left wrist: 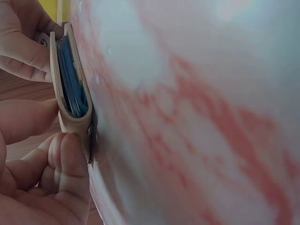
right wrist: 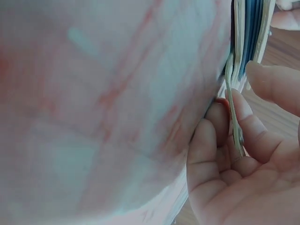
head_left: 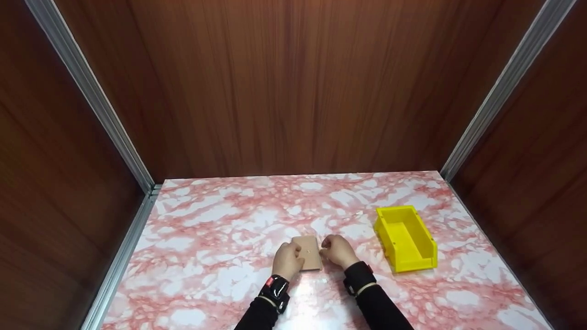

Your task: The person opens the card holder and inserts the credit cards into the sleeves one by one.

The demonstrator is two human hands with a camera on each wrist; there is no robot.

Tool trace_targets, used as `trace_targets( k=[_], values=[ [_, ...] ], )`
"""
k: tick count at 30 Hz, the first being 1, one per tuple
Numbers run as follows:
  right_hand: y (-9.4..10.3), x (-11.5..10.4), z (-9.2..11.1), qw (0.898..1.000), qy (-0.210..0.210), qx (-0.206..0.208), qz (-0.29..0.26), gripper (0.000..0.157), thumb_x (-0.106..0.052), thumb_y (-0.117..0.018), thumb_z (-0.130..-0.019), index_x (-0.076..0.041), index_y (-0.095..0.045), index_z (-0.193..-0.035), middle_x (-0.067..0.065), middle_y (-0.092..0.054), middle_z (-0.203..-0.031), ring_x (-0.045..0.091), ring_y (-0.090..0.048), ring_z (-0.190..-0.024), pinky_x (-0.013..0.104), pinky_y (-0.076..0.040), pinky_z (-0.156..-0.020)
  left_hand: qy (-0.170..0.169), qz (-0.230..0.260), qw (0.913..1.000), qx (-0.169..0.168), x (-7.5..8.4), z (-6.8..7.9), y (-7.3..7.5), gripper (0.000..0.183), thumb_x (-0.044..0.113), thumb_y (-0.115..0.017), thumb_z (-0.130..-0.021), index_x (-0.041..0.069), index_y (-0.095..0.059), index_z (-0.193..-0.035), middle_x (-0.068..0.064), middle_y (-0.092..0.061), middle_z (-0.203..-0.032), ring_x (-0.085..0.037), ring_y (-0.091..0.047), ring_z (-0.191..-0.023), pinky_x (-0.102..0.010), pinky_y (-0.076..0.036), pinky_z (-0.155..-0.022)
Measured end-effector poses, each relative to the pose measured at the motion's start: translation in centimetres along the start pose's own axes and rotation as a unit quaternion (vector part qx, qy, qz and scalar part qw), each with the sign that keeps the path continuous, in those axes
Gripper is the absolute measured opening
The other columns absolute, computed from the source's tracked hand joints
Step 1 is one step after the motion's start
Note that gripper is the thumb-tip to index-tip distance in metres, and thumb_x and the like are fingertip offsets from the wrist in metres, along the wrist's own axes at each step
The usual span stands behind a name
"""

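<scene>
While both of my hands sit close to the near edge of the tabletop (head_left: 220,256), roughly at its middle, they share one thing: a small tan wallet (head_left: 309,257) lying flat on the marble-patterned surface. My left hand (head_left: 287,260) grips its left side, fingers curled round the rounded fold, where blue sheets show inside. My right hand (head_left: 338,250) pinches the thin flap at the right side, which carries a small metal snap. Farther off, toward the right edge, a yellow bin (head_left: 405,238) stands open-topped, well apart from the wallet. Beyond it, wooden walls (head_left: 284,87) close the far side.
</scene>
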State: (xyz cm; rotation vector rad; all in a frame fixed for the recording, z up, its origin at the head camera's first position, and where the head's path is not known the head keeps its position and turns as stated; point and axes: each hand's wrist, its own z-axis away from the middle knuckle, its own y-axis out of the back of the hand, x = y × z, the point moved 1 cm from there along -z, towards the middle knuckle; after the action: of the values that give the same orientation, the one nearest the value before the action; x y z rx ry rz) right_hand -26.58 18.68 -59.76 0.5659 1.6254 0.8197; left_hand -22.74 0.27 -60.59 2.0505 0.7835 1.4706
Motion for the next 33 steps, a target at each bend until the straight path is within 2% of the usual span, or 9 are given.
trace_targets(
  k=[11, 17, 23, 29, 33],
  values=[
    [1.8, 1.0, 0.9, 0.999, -0.036, 0.016, -0.007, 0.017, -0.009, -0.076, -0.079, -0.001, -0.064, -0.089, 0.003, -0.056, -0.074, 0.020, -0.053, -0.070, 0.039, -0.046, -0.071, -0.005, 0.004, 0.9999, 0.008, -0.2, 0.0, -0.1, 0.026, -0.002, -0.077, -0.066, -0.003, -0.067, -0.090, -0.004, -0.058, -0.077, -0.020, -0.056, -0.071, -0.035, -0.049, -0.069],
    [2.4, 1.6, 1.2, 0.998, -0.048, 0.027, -0.022, 0.015, -0.009, -0.074, -0.083, -0.001, -0.064, -0.090, 0.003, -0.061, -0.078, 0.020, -0.057, -0.074, 0.039, -0.049, -0.075, -0.012, 0.008, 0.9998, 0.011, -0.2, 0.0, 0.0, 0.027, -0.003, -0.079, -0.066, -0.004, -0.066, -0.090, -0.006, -0.059, -0.077, -0.020, -0.056, -0.071, -0.035, -0.049, -0.069],
    [2.9, 2.0, 1.3, 0.998, -0.054, 0.029, -0.029, 0.016, -0.012, -0.073, -0.085, 0.000, -0.064, -0.092, 0.003, -0.062, -0.079, 0.021, -0.059, -0.075, 0.041, -0.050, -0.076, -0.001, 0.013, 0.9999, 0.002, -0.1, 0.1, 0.0, 0.026, -0.003, -0.079, -0.067, -0.003, -0.067, -0.091, -0.005, -0.060, -0.079, -0.020, -0.057, -0.072, -0.035, -0.050, -0.070],
    [3.0, 2.1, 1.5, 0.997, -0.059, 0.030, -0.025, 0.017, -0.015, -0.074, -0.086, -0.002, -0.064, -0.089, 0.002, -0.061, -0.077, 0.019, -0.057, -0.072, 0.039, -0.049, -0.074, 0.002, 0.013, 0.9999, -0.003, 0.0, 0.1, 0.1, 0.027, -0.002, -0.079, -0.067, -0.003, -0.067, -0.091, -0.005, -0.059, -0.078, -0.019, -0.056, -0.071, -0.035, -0.049, -0.069],
    [2.9, 2.1, 1.5, 0.997, -0.071, 0.025, -0.025, 0.015, -0.016, -0.074, -0.086, -0.004, -0.064, -0.086, 0.001, -0.059, -0.073, 0.017, -0.054, -0.067, 0.035, -0.048, -0.066, 0.001, 0.004, 1.0000, -0.009, 0.0, 0.0, 0.1, 0.026, -0.002, -0.079, -0.067, -0.004, -0.067, -0.091, -0.005, -0.059, -0.078, -0.019, -0.056, -0.072, -0.034, -0.049, -0.070]
  ],
)
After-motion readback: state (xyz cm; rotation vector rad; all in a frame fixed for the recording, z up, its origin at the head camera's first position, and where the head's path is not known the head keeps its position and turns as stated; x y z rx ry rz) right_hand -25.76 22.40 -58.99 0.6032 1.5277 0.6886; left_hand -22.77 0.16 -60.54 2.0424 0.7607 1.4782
